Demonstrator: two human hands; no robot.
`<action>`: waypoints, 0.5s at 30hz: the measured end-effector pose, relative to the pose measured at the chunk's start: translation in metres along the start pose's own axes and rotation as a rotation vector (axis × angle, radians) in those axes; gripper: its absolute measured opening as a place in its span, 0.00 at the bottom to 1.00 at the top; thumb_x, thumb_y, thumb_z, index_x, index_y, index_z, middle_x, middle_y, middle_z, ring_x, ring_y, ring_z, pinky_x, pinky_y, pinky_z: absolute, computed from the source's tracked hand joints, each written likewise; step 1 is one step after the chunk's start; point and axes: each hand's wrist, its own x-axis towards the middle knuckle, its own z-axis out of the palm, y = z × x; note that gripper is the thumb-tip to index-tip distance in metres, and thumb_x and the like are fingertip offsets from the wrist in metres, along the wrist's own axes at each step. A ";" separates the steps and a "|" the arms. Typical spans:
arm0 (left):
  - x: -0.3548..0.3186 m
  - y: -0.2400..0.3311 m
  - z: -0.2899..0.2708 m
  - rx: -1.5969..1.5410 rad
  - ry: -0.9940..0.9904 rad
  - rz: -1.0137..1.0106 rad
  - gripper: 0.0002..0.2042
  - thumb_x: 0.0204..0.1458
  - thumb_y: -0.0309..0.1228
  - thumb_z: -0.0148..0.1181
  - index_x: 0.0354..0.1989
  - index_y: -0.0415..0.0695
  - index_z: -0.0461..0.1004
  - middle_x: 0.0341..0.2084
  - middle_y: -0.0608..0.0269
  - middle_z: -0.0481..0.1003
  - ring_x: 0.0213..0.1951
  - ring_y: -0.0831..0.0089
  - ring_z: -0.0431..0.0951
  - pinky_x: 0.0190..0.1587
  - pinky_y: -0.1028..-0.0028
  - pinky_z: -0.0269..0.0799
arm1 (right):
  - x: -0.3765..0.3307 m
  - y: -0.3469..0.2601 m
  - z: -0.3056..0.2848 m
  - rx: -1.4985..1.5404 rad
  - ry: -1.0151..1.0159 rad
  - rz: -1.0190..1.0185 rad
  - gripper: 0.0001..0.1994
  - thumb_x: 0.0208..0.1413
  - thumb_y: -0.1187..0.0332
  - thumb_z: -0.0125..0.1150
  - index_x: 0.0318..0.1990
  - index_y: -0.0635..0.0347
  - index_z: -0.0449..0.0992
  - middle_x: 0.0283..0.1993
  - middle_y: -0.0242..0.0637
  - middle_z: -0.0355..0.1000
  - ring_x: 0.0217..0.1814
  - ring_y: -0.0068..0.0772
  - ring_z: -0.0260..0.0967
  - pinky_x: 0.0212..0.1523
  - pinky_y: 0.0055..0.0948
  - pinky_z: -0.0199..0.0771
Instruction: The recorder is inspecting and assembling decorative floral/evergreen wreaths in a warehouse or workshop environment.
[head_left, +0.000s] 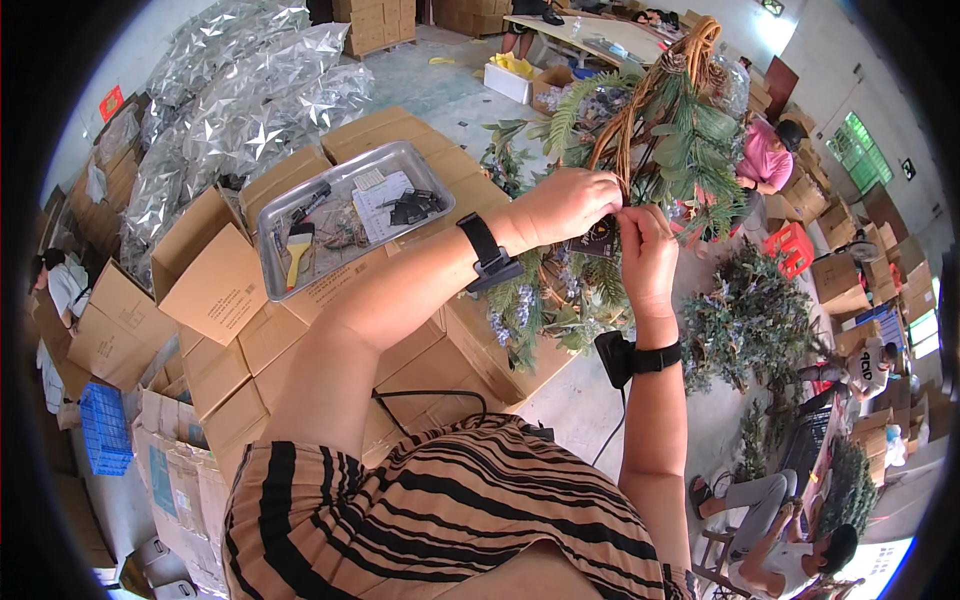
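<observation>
Both hands up at a twig-and-pine wreath [690, 140], which stands upright ahead, right of the box stack. Left hand [572, 208] at the wreath's twig edge, fingers curled together; can't tell what, if anything, they clamp. Right hand [648, 250] just beside it, thumb and fingers bunched; contact at the tips too small to tell. Dark printed card tag [598, 238] just below the fingertips, between the hands. More greenery [560, 300] with bluish sprigs beneath. Left of the hands, metal tray [272, 270] on cardboard boxes [400, 355]: yellow-handled brush [298, 255], white paper sheet [377, 212], small dark pieces [412, 207]. Black wrist straps [483, 243] on both wrists. Co-worker in pink shirt [768, 160] beyond the wreath.
</observation>
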 end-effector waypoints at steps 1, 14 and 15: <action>0.001 0.001 0.000 -0.028 0.008 -0.023 0.03 0.50 0.26 0.59 0.29 0.41 0.72 0.30 0.59 0.74 0.33 0.58 0.76 0.36 0.65 0.72 | -0.002 0.003 0.002 0.049 0.022 0.047 0.02 0.54 0.76 0.58 0.34 0.65 0.75 0.30 0.39 0.70 0.28 0.36 0.68 0.29 0.30 0.67; 0.003 -0.001 -0.002 -0.134 0.013 -0.080 0.02 0.48 0.24 0.60 0.29 0.39 0.75 0.30 0.59 0.76 0.33 0.59 0.77 0.36 0.67 0.73 | -0.015 0.014 0.016 0.410 0.168 0.309 0.02 0.53 0.76 0.62 0.34 0.61 0.75 0.25 0.26 0.70 0.24 0.15 0.62 0.27 0.18 0.63; 0.002 -0.002 -0.002 -0.131 0.014 -0.081 0.02 0.48 0.24 0.60 0.29 0.39 0.75 0.30 0.59 0.76 0.33 0.59 0.77 0.36 0.67 0.73 | -0.015 0.013 0.015 0.412 0.167 0.307 0.02 0.53 0.76 0.62 0.34 0.61 0.75 0.25 0.26 0.70 0.24 0.15 0.62 0.27 0.18 0.63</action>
